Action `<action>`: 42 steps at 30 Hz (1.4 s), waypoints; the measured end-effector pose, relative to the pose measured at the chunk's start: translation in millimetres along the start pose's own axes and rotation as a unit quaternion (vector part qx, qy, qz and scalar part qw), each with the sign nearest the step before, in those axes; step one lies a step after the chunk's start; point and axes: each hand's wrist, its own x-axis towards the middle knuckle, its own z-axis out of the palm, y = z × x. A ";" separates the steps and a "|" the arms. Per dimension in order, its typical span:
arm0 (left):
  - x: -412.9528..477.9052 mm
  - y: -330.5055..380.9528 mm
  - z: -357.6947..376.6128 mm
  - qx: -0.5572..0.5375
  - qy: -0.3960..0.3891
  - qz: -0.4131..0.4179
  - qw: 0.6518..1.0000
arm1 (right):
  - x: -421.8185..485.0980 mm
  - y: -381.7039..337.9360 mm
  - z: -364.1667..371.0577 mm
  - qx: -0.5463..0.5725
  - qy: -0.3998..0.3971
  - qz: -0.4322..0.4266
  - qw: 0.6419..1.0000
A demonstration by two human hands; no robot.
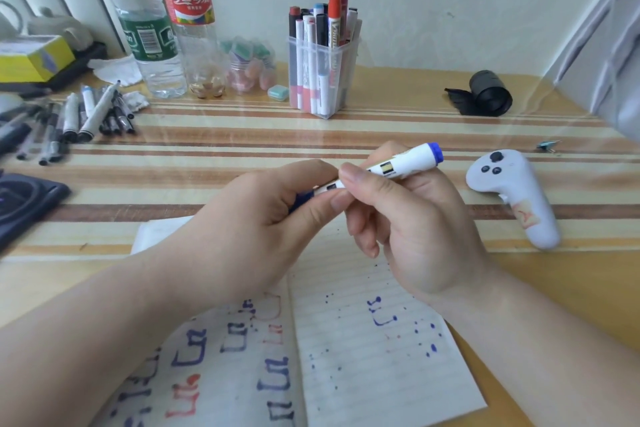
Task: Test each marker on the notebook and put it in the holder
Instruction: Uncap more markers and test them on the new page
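Above the notebook [363, 357], left hand [249, 218] grips marker [398, 166] cap, right hand [415, 218] pinches barrel; jerky pull cd fling ink.

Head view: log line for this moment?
left hand: grips blue cap | right hand: holds blue marker | notebook: open, inked | holder: part full

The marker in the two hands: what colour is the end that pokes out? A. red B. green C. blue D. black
C: the marker, held between the left hand and the right hand, has a blue end sticking out past the right hand.
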 end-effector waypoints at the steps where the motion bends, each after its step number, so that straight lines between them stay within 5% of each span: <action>1: 0.5 1.3 -0.1 -0.005 0.005 0.000 1.000 | 0.3 -0.9 0.1 0.004 0.001 -0.004 1.000; 7: -1.7 -8.4 -2.6 -0.070 -0.017 -0.014 0.997 | 3.2 -2.4 -4.0 0.025 0.004 -0.021 0.999; 13: 3.6 -36.7 -10.3 -0.216 0.094 -0.105 0.966 | 24.2 1.3 -36.9 0.034 0.091 0.033 0.995; 21: 0.9 -34.3 -3.9 -0.146 0.098 -0.112 0.978 | 30.4 12.0 -34.6 -0.080 -0.064 0.124 0.987; 31: 5.4 -38.9 1.4 -0.120 0.108 -0.101 0.982 | 32.4 10.1 -31.6 -0.217 -0.082 0.084 0.969; 42: 6.5 -35.4 1.9 -0.121 0.104 -0.113 0.981 | 32.3 13.6 -31.1 -0.203 -0.073 0.088 0.973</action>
